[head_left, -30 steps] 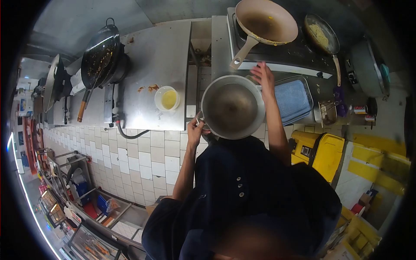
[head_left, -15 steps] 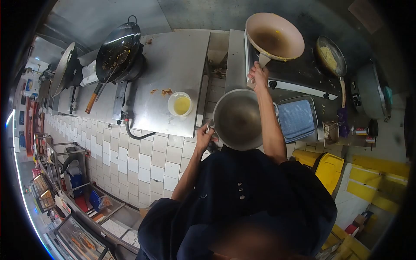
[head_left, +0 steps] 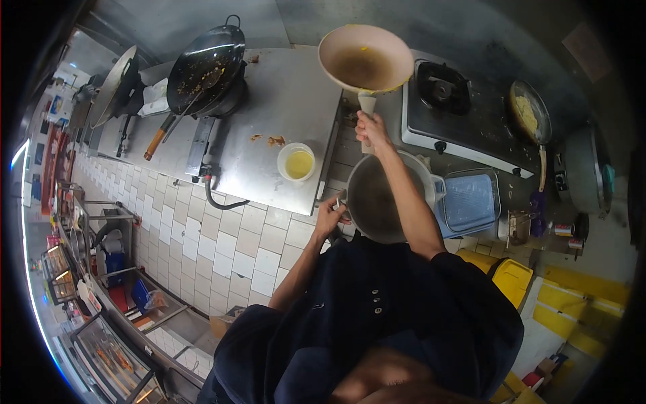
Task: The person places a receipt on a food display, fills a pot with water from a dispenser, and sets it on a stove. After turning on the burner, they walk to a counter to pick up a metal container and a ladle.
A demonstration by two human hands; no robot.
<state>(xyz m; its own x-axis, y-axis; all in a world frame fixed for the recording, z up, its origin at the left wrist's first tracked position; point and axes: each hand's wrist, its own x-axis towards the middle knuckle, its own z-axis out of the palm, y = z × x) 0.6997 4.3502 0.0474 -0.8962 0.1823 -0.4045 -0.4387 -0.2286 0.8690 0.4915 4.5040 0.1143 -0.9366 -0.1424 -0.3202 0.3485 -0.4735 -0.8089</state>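
Note:
My right hand (head_left: pixel 372 130) is closed round the pale handle of a light frying pan (head_left: pixel 397 55), which is held up with brown residue inside and yellow bits on its rim. Below it, close to my body, is a large grey pot (head_left: pixel 370 202); my right forearm passes over it. My left hand (head_left: pixel 330 217) grips the small handle at the pot's left side. A white tub of yellow liquid (head_left: pixel 297 165) stands on the steel counter to the left of the pot.
A gas stove (head_left: pixel 441 128) with a bare burner stands at the right, bearing another frying pan (head_left: pixel 517 128) with yellow food. A blue basket (head_left: pixel 468 198) sits right of the pot. Left are a black wok (head_left: pixel 195 60) with a ladle and the steel counter (head_left: pixel 282 87).
My right hand has lifted the frying pan off the stove and swung it left, uncovering the burner. My left hand keeps its grip on the pot. The camera view has shifted slightly.

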